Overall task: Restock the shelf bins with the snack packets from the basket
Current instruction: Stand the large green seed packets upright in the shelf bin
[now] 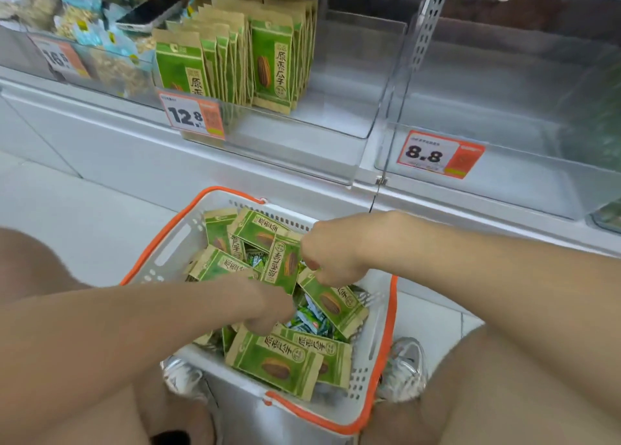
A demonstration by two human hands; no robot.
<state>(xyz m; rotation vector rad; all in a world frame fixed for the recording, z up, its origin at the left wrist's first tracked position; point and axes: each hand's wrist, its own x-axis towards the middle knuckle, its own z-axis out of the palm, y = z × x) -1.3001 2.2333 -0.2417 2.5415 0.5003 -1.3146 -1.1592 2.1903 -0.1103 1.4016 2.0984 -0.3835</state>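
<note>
A white basket (376,350) with an orange rim sits on the floor between my knees, full of green and tan snack packets (274,360) and some small green sachets (307,322). My right hand (331,256) pinches an upright green packet (282,266) by its edge above the pile. My left hand (268,308) reaches into the basket's middle with fingers curled down among the packets; what it grips is hidden. The clear shelf bin (336,125) marked 12.8 holds upright rows of the same packets (242,58) on its left side.
A clear bin (504,115) marked 8.8 stands to the right. At upper left, a bin marked 16.8 holds blue and clear snack bags (84,24), with a phone (151,12) lying on top. Two white shoes (405,367) flank the basket on the pale tiled floor.
</note>
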